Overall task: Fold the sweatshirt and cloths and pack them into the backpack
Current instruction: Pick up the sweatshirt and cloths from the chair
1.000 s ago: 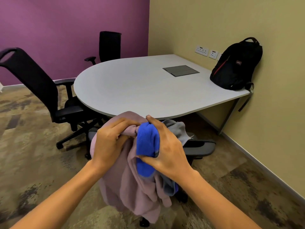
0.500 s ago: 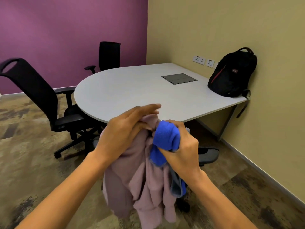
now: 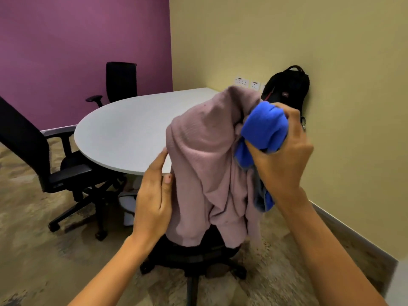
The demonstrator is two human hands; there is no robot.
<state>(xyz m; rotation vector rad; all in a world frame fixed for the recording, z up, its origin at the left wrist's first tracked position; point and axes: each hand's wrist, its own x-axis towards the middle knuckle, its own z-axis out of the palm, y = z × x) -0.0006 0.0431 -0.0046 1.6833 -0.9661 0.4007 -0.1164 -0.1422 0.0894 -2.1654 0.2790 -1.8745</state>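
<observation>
A mauve sweatshirt (image 3: 205, 155) hangs in the air in front of me, bunched together with a blue cloth (image 3: 265, 129) and a grey cloth (image 3: 259, 191) that peeks out below it. My right hand (image 3: 284, 160) grips this bundle at the blue cloth, raised to about table height. My left hand (image 3: 154, 195) has straight fingers lying against the sweatshirt's left edge. The black backpack (image 3: 287, 87) leans on the wall at the table's far right corner, partly hidden behind the bundle.
A grey rounded table (image 3: 132, 131) stands ahead. Black office chairs stand around it: one at the left (image 3: 55, 160), one at the far side (image 3: 120, 81), and one directly below the bundle (image 3: 194, 252). Wall sockets (image 3: 242, 81) sit beside the backpack.
My right hand has lifted the bundle up and to the right. My left hand has let go of the sweatshirt's top and now lies flat against its left edge.
</observation>
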